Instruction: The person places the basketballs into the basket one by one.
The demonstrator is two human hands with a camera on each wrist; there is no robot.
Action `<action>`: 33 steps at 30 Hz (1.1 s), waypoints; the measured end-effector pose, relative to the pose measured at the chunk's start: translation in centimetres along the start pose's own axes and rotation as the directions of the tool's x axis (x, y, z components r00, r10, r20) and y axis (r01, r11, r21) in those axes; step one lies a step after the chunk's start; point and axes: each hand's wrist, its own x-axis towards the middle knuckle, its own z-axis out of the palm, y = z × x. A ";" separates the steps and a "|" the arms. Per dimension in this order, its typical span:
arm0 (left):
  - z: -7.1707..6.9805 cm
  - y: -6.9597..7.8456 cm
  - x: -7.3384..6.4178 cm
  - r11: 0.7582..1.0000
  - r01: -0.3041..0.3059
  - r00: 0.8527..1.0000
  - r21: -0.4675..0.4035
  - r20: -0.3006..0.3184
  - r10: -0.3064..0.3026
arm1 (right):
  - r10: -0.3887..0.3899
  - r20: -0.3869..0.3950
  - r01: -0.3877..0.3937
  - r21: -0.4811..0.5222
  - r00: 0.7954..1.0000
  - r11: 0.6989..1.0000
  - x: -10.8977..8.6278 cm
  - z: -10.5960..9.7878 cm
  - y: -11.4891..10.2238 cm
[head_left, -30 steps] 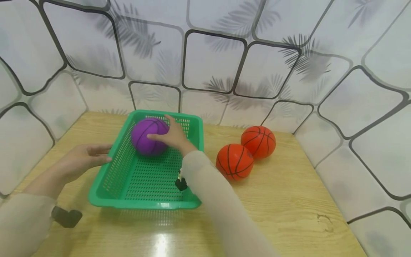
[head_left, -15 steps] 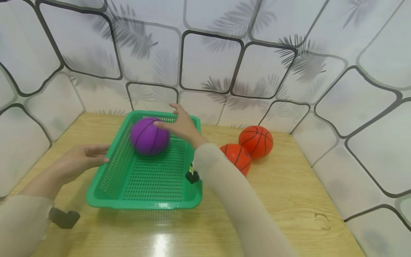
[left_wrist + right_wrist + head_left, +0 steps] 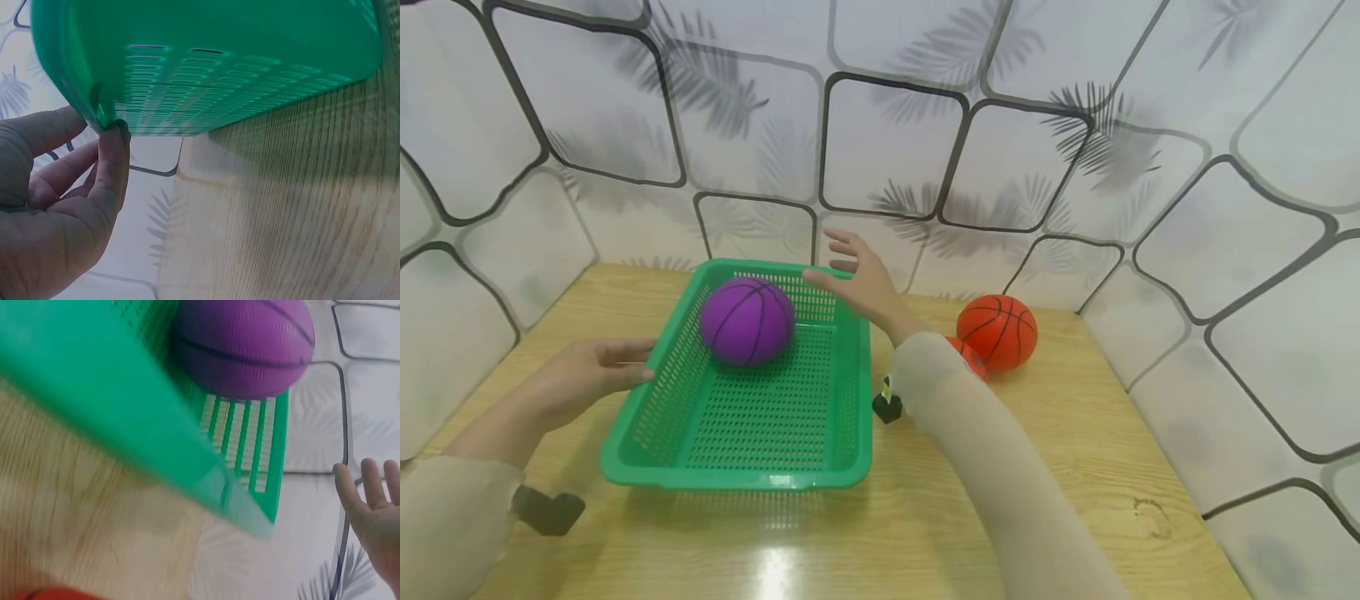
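A purple ball [image 3: 747,322] with dark basketball lines lies in the far left part of a green plastic basket [image 3: 735,477]. My left hand [image 3: 583,377] is at the basket's left side; in the left wrist view its thumb and fingers [image 3: 112,164] pinch the rim. Over the basket's far right corner, my right hand [image 3: 868,283] is raised with spread fingers and touches nothing. The right wrist view has the purple ball [image 3: 244,347] clear of that hand [image 3: 381,519]. One orange-red ball [image 3: 997,332] rests on the table to the right.
A second orange-red ball [image 3: 967,357] touches the first and is mostly hidden behind my right sleeve [image 3: 992,450]. The wooden table [image 3: 1075,467] meets patterned walls [image 3: 895,142] at the back and sides.
My right hand has come off the purple ball and moved right and up, out over the basket's far corner. The purple ball stays in the basket. My left hand keeps its place.
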 end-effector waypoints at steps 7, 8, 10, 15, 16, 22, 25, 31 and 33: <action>0.0 0.0 0.1 1.000 -0.001 1.000 -0.005 -0.001 0.001 | -0.037 -0.052 0.037 -0.014 0.998 0.999 -0.4 -2.8 1.5; 0.0 0.0 0.1 1.000 -0.002 1.000 -0.005 -0.001 0.002 | -0.040 -0.058 0.039 -0.019 0.998 0.999 -0.5 -3.2 1.7; 0.0 0.1 0.1 1.000 -0.004 1.000 -0.003 0.000 0.004 | -0.043 -0.071 0.041 -0.026 0.997 0.999 -0.7 -4.1 2.0; 0.0 0.1 0.0 1.000 -0.017 1.000 -0.013 0.003 0.017 | -0.007 -0.088 0.004 -0.034 0.996 0.999 -1.2 -6.1 2.6; 0.0 0.1 0.0 1.000 -0.017 1.000 -0.013 0.002 0.017 | 0.000 -0.088 -0.003 -0.034 0.996 0.999 -1.4 -6.5 2.7; 0.0 -0.3 0.0 0.999 -0.017 1.000 -0.028 0.006 0.017 | 0.017 -0.115 -0.024 -0.056 0.993 0.998 -2.2 -8.9 4.1; 0.0 -0.3 0.0 0.999 -0.018 1.000 -0.035 0.008 0.018 | 0.027 -0.150 -0.040 -0.083 0.988 0.996 -2.8 -9.9 4.8; 0.0 -0.2 -0.1 1.000 -0.003 1.000 -0.022 -0.001 0.003 | 0.054 -0.215 -0.079 -0.112 0.975 0.991 -3.8 -12.1 5.8; 0.0 -0.2 -0.1 1.000 -0.006 1.000 -0.030 -0.001 0.006 | 0.045 -0.242 -0.079 -0.133 0.969 0.988 -4.1 -12.8 6.2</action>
